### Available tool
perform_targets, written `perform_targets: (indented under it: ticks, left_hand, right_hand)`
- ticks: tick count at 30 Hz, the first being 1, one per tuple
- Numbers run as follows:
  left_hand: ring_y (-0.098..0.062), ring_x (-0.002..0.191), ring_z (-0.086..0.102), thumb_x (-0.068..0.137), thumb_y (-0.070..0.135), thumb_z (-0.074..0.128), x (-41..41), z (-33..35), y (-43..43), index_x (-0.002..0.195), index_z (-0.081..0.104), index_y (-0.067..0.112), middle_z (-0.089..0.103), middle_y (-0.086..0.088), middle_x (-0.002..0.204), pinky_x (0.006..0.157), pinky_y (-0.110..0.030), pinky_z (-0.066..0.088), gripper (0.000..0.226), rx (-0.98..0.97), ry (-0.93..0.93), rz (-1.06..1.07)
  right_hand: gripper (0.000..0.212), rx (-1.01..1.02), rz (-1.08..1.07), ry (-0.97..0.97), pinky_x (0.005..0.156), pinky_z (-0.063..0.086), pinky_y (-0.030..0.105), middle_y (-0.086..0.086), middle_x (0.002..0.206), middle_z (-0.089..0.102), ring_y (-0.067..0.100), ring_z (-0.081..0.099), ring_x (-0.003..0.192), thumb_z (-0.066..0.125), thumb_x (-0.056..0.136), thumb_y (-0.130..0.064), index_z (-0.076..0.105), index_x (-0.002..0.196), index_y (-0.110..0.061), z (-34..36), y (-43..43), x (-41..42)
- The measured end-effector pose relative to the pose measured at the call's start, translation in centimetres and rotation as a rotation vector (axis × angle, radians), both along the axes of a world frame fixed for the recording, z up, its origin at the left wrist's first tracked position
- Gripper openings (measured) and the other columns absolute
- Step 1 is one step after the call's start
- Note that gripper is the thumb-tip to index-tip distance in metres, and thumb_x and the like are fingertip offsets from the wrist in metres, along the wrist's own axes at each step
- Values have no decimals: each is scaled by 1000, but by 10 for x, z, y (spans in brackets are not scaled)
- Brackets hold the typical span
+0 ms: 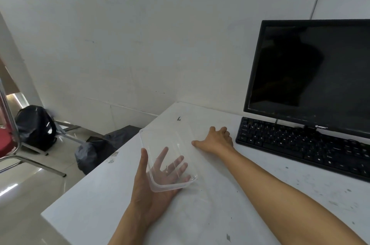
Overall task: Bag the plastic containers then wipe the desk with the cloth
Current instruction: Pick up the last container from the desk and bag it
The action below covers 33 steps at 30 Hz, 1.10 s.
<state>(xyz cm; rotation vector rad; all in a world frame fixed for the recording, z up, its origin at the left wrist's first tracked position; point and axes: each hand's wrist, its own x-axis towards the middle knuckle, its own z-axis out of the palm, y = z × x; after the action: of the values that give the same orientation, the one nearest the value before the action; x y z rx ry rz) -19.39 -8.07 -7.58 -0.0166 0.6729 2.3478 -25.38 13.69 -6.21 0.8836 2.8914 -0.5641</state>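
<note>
Head view puts us at a white desk (260, 194), and we take the black keyboard (300, 144) as our mark. Left of the keyboard and nearer to us, our left hand (158, 180) lies palm up under a clear plastic container (160, 140). Its fingers are spread and straight beneath the base, seen through the plastic, and the thumb runs up along the container's left wall. The container rests on that hand, its far end reaching toward the desk's left edge.

Just left of the keyboard, our right hand (215, 140) lies palm down on the desk. Its thumb stretches out toward the container, and the other fingers bend at the knuckles with their tips hidden. We cannot tell whether they grip anything. This hand and the container are near each other but apart.

Behind the keyboard stands a dark monitor (310, 68). Well left of the keyboard, down on the floor against the desk's side, sits a crumpled black plastic bag (96, 150). Farther left still are a second black bag (36, 126) and a red chair (6, 140) with chrome legs.
</note>
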Motion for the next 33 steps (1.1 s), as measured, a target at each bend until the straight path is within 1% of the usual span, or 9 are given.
perform_targets:
  ticks: [3, 6, 8, 13, 16, 19, 24, 29, 33]
  left_hand:
    - [-45, 120, 58, 60, 66, 81, -1, 1, 0, 139, 57, 21, 51, -27, 145, 96, -71, 45, 94, -6, -18, 9]
    - [-45, 120, 58, 35, 57, 96, 0, 2, -1, 139, 57, 20, 52, -28, 144, 82, -69, 53, 117, -10, -20, 21]
    - [-45, 120, 58, 30, 55, 97, 3, 3, -1, 140, 57, 21, 53, -27, 143, 78, -67, 54, 122, -16, -15, 30]
    - [-41, 127, 57, 37, 60, 94, 13, 1, -2, 140, 55, 28, 55, -25, 142, 88, -69, 51, 115, -28, 34, 67]
    - [-39, 129, 55, 42, 63, 92, 21, 2, -4, 141, 52, 33, 53, -22, 144, 99, -74, 40, 111, -51, 91, 117]
    - [-36, 131, 53, 34, 67, 92, 33, 4, -2, 143, 47, 37, 51, -20, 145, 107, -70, 36, 122, -134, 172, 184]
    - [-39, 135, 48, 18, 79, 85, 50, 10, 2, 151, 32, 41, 47, -14, 145, 90, -60, 49, 148, -254, 304, 162]
    - [-46, 141, 36, 2, 82, 78, 53, 9, -2, 155, 19, 42, 37, -17, 150, 97, -79, 29, 170, -287, 330, 114]
    - [-41, 139, 42, 6, 87, 75, 55, 6, -7, 154, 22, 43, 43, -14, 149, 101, -79, 29, 163, -301, 360, 108]
  right_hand:
    - [98, 25, -1, -24, 106, 32, 42, 21, 148, 34, 38, 34, 135, 63, 73, -71, 33, 146, -13, 5, 0, 3]
    - [100, 64, 11, -29, 102, 30, 42, 18, 139, 39, 36, 36, 128, 64, 67, -74, 35, 142, -14, 7, -4, 14]
    - [103, 64, 21, 1, 103, 30, 42, 17, 138, 37, 36, 35, 128, 65, 64, -73, 34, 143, -15, 5, -7, 26]
    - [109, -12, 48, 175, 109, 32, 40, 15, 141, 32, 34, 32, 132, 70, 62, -67, 23, 151, -23, 11, -13, 64]
    - [105, -258, 15, 302, 111, 36, 43, 13, 148, 31, 33, 31, 139, 70, 66, -62, 22, 153, -30, 35, -19, 84]
    - [96, -417, 122, 383, 108, 42, 44, 9, 148, 31, 29, 37, 137, 72, 68, -57, 28, 150, -37, 61, -42, 112]
    - [90, -432, 343, 362, 108, 43, 39, 1, 142, 32, 23, 37, 135, 74, 66, -51, 32, 146, -45, 57, -91, 156]
    - [87, -504, 327, 339, 105, 48, 42, -2, 144, 30, 20, 35, 136, 71, 68, -51, 32, 146, -45, 39, -107, 168]
    - [87, -545, 321, 357, 105, 49, 41, -3, 145, 30, 20, 38, 135, 71, 70, -50, 33, 147, -44, 35, -114, 174]
